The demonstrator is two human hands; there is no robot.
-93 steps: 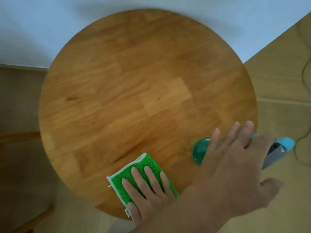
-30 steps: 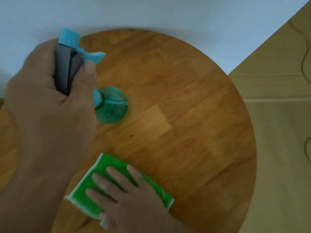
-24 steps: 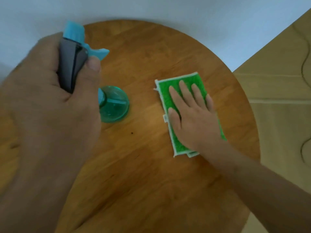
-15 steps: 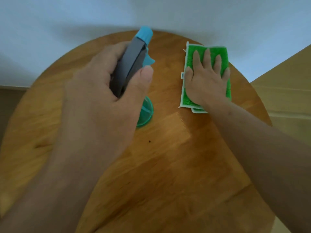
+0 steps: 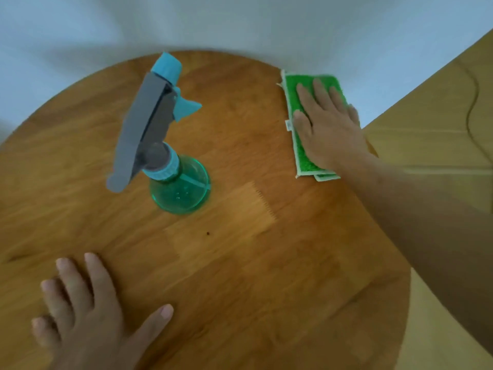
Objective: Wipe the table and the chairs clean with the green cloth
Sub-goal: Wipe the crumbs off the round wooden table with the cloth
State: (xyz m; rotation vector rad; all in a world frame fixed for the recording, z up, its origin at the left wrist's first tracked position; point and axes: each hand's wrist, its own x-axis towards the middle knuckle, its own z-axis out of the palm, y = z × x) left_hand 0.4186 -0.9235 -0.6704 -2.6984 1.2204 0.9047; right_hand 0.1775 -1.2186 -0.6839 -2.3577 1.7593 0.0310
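Note:
The round wooden table [image 5: 266, 263] fills most of the view. A folded green cloth [image 5: 292, 85] with a white border lies at the table's far right edge. My right hand [image 5: 326, 129] presses flat on it, fingers pointing away from me. My left hand [image 5: 85, 313] rests open on the near left of the tabletop, fingers spread and holding nothing. No chair shows clearly.
A teal spray bottle [image 5: 180, 186] with a grey and blue trigger head stands free at the table's middle left. A white wall [image 5: 240, 22] runs right behind the table. Tan floor [image 5: 440, 145] with a thin cable [image 5: 473, 102] lies to the right.
My left hand set the spray bottle down on the table, let go and drew back to the near left. My right hand slid the cloth from near me to the far right edge.

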